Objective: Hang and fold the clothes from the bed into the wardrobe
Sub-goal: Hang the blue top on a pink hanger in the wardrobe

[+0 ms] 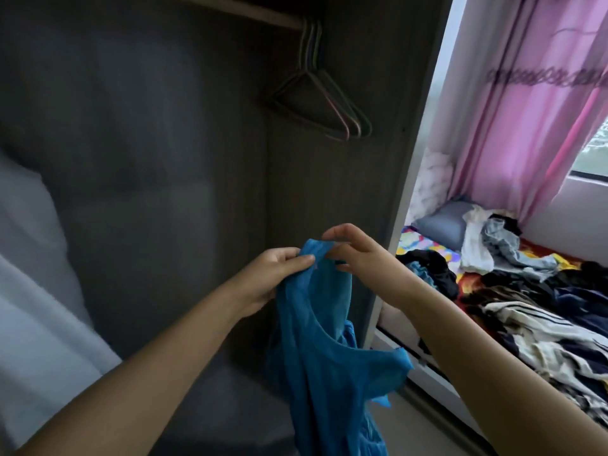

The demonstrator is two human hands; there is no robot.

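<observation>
Head view, facing the open wardrobe (164, 159), dark and grey inside. The left hand (276, 274) grips a blue top (316, 357) by one shoulder strap, fingers curled round the cloth. Above, empty hangers (316, 103) dangle from the rail. The right hand (355, 255) pinches the same strap just beside the left, and the rest of the top hangs down between the forearms. Off to the right, the bed (424, 245) carries a heap of clothes (526, 291), pink curtain (526, 110) behind it.
</observation>
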